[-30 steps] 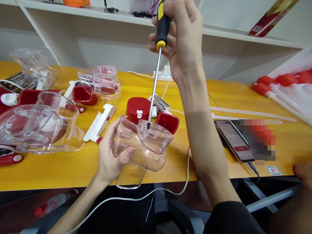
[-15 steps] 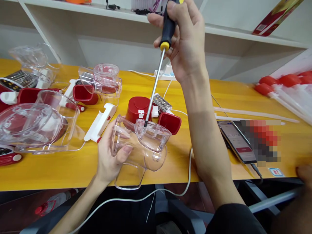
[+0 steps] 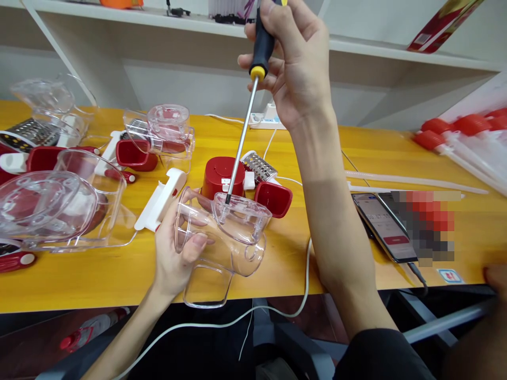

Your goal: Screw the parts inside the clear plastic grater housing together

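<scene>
Above a yellow wooden table (image 3: 119,274) under a white wall shelf (image 3: 376,50), the left hand (image 3: 174,253) gripped a clear plastic housing (image 3: 222,237). The right hand (image 3: 297,68) clasped a black-and-yellow-handled screwdriver (image 3: 247,111), its tip inside the housing.

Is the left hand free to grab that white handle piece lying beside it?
Probably not: the left hand is wrapped around the clear housing. The white handle piece lies close, with nothing between them.

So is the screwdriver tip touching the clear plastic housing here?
Touching. The head view shows the screwdriver tip planted inside the upper opening of the clear housing, no gap visible.
</scene>
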{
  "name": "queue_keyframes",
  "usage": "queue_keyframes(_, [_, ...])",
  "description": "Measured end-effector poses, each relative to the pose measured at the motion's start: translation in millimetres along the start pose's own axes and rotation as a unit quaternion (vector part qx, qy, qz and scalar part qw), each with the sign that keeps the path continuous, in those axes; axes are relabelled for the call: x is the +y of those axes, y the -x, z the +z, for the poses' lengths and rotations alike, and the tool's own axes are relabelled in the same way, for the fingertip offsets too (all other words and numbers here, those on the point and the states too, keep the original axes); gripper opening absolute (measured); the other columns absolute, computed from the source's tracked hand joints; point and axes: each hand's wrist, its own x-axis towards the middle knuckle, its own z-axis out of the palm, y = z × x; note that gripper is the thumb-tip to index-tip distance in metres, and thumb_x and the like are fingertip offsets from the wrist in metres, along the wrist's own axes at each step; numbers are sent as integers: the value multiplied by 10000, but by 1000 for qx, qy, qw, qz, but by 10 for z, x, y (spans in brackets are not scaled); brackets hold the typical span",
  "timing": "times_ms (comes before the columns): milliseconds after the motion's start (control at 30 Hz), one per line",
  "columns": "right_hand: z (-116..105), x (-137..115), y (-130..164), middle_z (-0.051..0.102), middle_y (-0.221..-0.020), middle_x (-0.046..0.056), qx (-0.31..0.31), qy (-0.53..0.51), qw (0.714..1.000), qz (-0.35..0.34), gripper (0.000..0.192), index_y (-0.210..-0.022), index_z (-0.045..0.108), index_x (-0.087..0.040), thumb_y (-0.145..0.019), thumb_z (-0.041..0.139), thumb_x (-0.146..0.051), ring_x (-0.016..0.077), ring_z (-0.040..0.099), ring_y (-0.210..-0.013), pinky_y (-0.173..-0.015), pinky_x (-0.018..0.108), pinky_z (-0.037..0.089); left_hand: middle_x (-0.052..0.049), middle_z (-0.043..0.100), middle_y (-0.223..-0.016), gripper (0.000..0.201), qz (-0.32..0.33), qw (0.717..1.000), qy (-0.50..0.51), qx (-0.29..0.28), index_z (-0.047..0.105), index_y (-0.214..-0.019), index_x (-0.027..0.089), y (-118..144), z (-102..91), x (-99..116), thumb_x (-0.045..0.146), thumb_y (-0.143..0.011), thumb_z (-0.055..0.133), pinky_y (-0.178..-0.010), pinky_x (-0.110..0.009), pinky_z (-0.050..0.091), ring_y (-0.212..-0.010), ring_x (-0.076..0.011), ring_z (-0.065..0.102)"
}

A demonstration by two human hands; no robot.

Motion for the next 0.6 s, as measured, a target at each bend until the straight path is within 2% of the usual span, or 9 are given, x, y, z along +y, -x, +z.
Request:
queue_keyframes(167, [-7,-11,43,588,-1182,-49,-14,-7,1000,-4,358,-1239,414,-196,-937,459,-382,30,666,-838,-558,113,526,-78,647,-1067,669,14,999,29,11,625,-1314,215,1,14,-11,581,-765,733,-473,-214,587,-801,-172,623])
queue_keyframes(300, [-3,-2,59,572,-1201,-37,-11,-3,1000,4,375,-1241,427,-191,-927,471,-390,10,654,-814,-572,106,536,-56,652,-942,658,43,999,21,12,614,-1335,206,0,13,-35,572,-796,708,-523,-234,594,-792,-177,634])
queue_keyframes(600, [5,-40,66,578,-1160,-39,-13,8,1000,-2,376,-1226,437,-185,-918,483,-395,2,640,-750,-523,93,499,-47,684,-924,670,74,997,12,4,605,-1352,218,16,-18,-83,577,-795,710,-622,-277,566,-829,-194,648])
